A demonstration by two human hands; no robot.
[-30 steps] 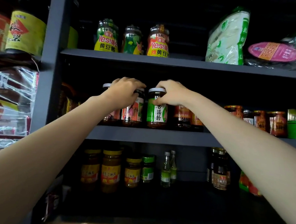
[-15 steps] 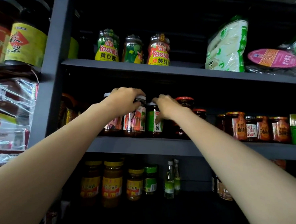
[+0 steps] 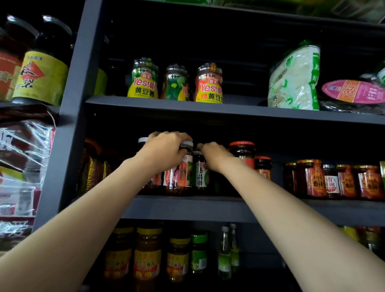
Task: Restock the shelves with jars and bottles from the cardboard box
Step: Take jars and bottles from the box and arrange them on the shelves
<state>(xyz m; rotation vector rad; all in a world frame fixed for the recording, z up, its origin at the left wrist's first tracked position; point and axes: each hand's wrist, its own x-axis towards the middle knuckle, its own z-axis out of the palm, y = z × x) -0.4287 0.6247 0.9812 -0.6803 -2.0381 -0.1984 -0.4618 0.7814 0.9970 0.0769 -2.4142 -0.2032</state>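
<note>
Both arms reach to the middle shelf (image 3: 184,206) of a dark grey rack. My left hand (image 3: 164,151) curls over the white lid of a pink-labelled jar (image 3: 179,174), beside another white-lidded jar half hidden behind the hand. My right hand (image 3: 213,154) grips the top of a green-labelled jar (image 3: 201,174) standing deep on the shelf just right of the pink one. Its lid is hidden under my fingers. The cardboard box is out of view.
Red-lidded jars (image 3: 242,150) stand right of my right hand, with several chilli jars (image 3: 332,180) further right. Three soybean-paste jars (image 3: 176,81) and bagged goods (image 3: 295,77) fill the upper shelf. Yellow-lidded jars (image 3: 146,257) and small green bottles (image 3: 226,252) sit below. Large bottles (image 3: 39,70) stand at left.
My right hand has pushed the green-labelled jar further back on the shelf, next to the pink jar. The left hand stays on its jar. The view has tilted up.
</note>
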